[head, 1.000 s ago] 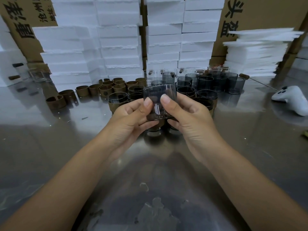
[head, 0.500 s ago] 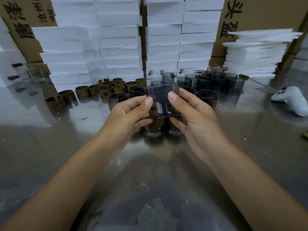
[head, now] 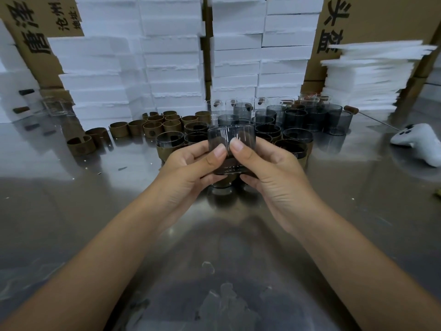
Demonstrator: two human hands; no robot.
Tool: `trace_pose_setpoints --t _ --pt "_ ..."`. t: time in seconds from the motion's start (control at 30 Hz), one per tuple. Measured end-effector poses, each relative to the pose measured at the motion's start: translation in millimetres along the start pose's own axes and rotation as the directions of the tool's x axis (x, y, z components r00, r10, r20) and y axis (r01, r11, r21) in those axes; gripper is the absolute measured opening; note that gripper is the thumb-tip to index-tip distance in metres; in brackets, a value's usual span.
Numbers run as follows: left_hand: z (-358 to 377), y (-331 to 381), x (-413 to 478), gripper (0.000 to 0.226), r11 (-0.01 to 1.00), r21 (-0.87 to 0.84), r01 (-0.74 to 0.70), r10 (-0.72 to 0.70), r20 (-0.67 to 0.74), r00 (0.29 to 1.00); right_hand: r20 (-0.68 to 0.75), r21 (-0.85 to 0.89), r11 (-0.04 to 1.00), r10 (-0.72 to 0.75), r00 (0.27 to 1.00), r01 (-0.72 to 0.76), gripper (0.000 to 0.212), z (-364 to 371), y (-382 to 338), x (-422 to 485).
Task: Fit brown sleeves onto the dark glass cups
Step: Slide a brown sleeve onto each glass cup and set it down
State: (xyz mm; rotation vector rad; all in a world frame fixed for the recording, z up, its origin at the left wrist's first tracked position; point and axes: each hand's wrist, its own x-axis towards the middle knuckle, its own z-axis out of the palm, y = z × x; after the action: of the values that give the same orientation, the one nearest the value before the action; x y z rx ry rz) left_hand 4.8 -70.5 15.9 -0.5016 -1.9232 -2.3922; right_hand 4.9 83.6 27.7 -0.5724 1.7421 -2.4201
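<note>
I am looking across the steel table (head: 71, 211) at a cardboard carton (head: 381, 20) that is showing the black characters 头盔, beside stacked white foam blocks (head: 171, 56). In front, dark glass cups (head: 298, 118) and loose brown sleeves (head: 152, 126) are standing. The left hand (head: 186, 173) and right hand (head: 274, 173) are both gripping one held cup (head: 231, 137) above the table, thumbs pressing its near wall. Its long axis is running roughly vertical, mouth pointing up and slightly away.

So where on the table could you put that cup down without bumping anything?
Bare table lies left of the left hand, in front of the loose brown sleeves. More bare metal sits between the right hand and the white controller, and close in front of you. Straight behind the held cup it is crowded with cups.
</note>
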Motion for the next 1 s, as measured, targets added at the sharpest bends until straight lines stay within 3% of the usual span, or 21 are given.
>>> trace_pose_setpoints --t 0.1,0.27,0.43,0.67,0.83,1.0 --pt "-1.7 -0.4 1.0 0.034 1.000 0.004 0.001 -0.001 0.009 1.000 0.010 0.024 1.000 0.015 1.000 -0.015 0.034 -2.0 0.2 2.1" --pt "-2.9 0.7 1.6 0.064 0.999 -0.045 0.008 -0.007 0.022 1.000 -0.059 -0.028 0.997 0.077 0.995 -0.079 0.046 -4.5 0.3 4.2" --pt "-3.6 0.9 2.2 0.059 0.999 -0.048 -0.015 0.018 0.056 0.998 -0.077 0.009 0.992 0.125 0.989 -0.124 0.066 -5.5 -0.4 6.2" --pt "-4.7 1.2 2.5 0.063 0.999 -0.038 -0.023 0.026 0.085 0.996 -0.058 0.067 0.990 0.131 0.990 -0.127 0.044 -8.8 -1.0 7.1" --pt "-1.7 3.0 4.4 0.079 0.985 0.147 -0.091 0.089 0.023 0.996 -0.081 0.027 0.992 0.123 0.989 -0.122 0.043 -7.0 0.6 6.8" --pt "-2.8 2.8 3.7 0.070 0.954 0.259 -0.149 0.144 0.036 0.989 -0.080 -0.085 0.989 0.118 0.990 -0.125 0.039 -3.7 2.6 6.0"
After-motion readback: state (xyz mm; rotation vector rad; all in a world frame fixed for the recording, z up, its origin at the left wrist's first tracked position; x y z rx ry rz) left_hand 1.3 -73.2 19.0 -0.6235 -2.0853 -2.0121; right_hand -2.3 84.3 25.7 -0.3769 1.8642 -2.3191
